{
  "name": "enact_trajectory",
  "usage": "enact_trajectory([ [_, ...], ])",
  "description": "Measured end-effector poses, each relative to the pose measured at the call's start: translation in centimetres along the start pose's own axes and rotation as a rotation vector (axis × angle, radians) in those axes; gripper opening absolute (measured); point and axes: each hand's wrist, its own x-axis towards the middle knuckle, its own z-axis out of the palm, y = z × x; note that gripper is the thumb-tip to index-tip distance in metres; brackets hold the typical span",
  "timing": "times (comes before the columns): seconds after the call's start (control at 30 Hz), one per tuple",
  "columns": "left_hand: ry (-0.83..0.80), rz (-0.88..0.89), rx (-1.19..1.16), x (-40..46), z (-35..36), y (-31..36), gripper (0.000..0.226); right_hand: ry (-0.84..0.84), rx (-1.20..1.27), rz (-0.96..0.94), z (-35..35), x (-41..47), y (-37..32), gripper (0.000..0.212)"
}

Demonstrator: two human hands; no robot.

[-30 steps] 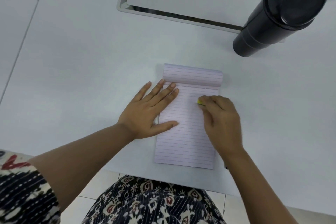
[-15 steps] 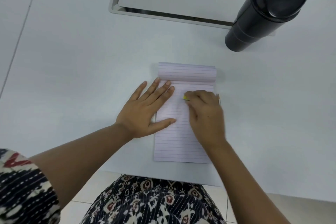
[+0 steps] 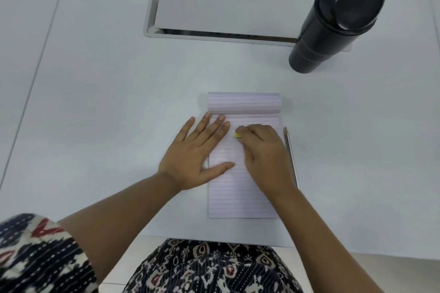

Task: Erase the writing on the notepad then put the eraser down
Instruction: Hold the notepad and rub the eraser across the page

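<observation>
The white desk [image 3: 100,93] carries every item in view. A rectangular cable-access flap [image 3: 228,10] is set into its surface far beyond both hands, next to the blue partition. A black lidded tumbler [image 3: 333,21] stands upright beyond and to the right of the right hand, well apart from it; no brand or label is legible on it.

The lined notepad [image 3: 238,195] lies flat under both hands, its upper sheets rolled back over the far edge just beyond the fingertips. No writing can be read on the exposed page; only the printed rule lines are visible.

The left hand [image 3: 197,157] lies open and flat, palm down, on the left margin of the notepad, fingers spread, thumb extended across the page toward the right hand, grasping nothing.

The right hand [image 3: 264,154] is curled on the upper half of the page, its fingers pinching a yellow eraser [image 3: 237,135]. The eraser protrudes at the fingertips, against the paper, just beside the left hand's fingers.

A pencil [image 3: 291,157] lies on the desk just right of the right hand, parallel to the notepad's right edge, point facing away.
</observation>
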Motion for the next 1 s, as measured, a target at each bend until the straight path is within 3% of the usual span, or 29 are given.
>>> enact_trajectory([
  [0.13, -0.011, 0.004, 0.000, -0.1, 0.0, -0.2, 0.080, 0.081, -0.062, 0.092, -1.9, -1.0, 1.9, 0.022],
  [0.33, 0.007, 0.001, -0.025, -0.1, 0.1, -0.1, 0.079, -0.003, -0.060, -0.013, -0.5, 0.3, -0.2, 0.023],
  [0.83, 0.001, -0.001, -0.036, -0.1, 0.2, -0.2, 0.080, 0.081, -0.008, 0.256, -2.9, -2.7, 1.9, 0.010],
  [1.0, -0.002, -0.003, -0.043, -0.2, 0.1, -0.2, 0.080, -0.040, -0.319, 0.097, -4.1, -3.2, 1.6, 0.029],
])
